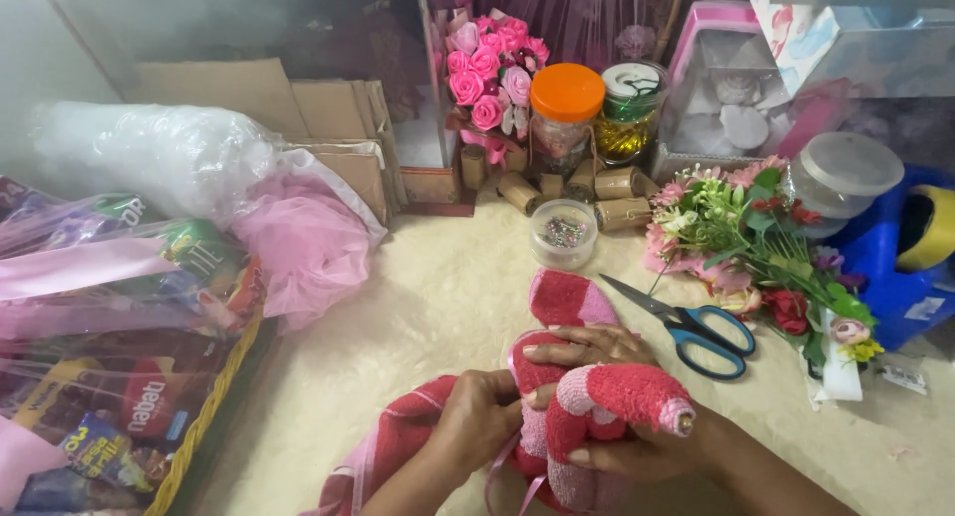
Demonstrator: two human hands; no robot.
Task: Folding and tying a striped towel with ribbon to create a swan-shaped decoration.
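Towel (597, 397), 1 rolled pink-red, held in both grips, L hand (476, 416) & R hand (607, 451); 1 scissors (696, 327) near.

Cream tabletop (438, 307), pale wall (40, 68) at left, glass cabinet (249, 23) behind, soft indoor light

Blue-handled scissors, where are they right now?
In the head view, the blue-handled scissors lie open on the cream tabletop, right of centre, between the rolled red-and-pink towel and the artificial flower bunch.
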